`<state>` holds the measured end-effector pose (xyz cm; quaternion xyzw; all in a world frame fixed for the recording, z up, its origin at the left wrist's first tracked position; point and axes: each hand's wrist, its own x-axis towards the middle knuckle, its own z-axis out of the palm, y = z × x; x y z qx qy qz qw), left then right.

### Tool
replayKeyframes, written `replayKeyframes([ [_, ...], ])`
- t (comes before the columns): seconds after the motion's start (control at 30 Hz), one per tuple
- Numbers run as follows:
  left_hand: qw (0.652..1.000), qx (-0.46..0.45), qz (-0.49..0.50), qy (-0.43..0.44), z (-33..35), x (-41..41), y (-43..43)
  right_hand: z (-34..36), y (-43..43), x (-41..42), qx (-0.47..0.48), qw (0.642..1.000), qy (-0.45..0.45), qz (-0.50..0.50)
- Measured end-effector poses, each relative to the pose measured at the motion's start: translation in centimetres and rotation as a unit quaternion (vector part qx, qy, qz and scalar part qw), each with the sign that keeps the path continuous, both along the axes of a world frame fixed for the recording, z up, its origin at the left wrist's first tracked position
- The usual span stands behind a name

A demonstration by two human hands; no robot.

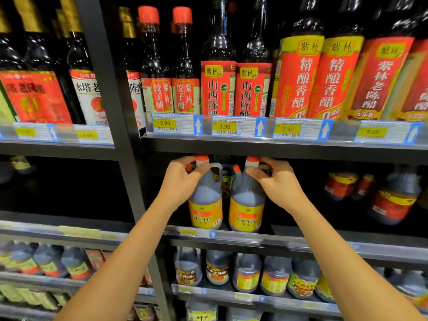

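Observation:
Two dark jugs with yellow labels and orange caps stand side by side at the front of the middle shelf (289,238). My left hand (183,179) grips the neck and handle of the left jug (206,205). On the right jug (246,209), my right hand (278,181) holds the neck and handle the same way. Both jugs stand upright on the shelf, close together. A third jug (228,179) with an orange cap shows behind them, between the two.
The upper shelf edge (278,147) runs just above the jug caps and carries price tags and tall red-labelled bottles (217,86). More jugs (391,200) stand further right on the middle shelf. A black upright post (129,172) stands left of my left hand. Lower shelves hold several small jugs (247,272).

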<state>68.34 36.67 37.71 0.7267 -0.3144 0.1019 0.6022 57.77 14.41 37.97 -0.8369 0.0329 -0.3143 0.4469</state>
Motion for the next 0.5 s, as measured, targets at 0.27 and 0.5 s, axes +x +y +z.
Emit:
replayKeyframes([
  [0.27,0.999,0.027,-0.035,0.027,0.7,0.4,-0.6,-0.4,-0.2,0.3,0.061,0.998,0.022,0.024],
  [0.5,0.997,0.012,-0.024,0.066,-2.3,-0.6,0.5,-3.7,-0.1,-1.9,0.073,0.996,0.037,0.023],
])
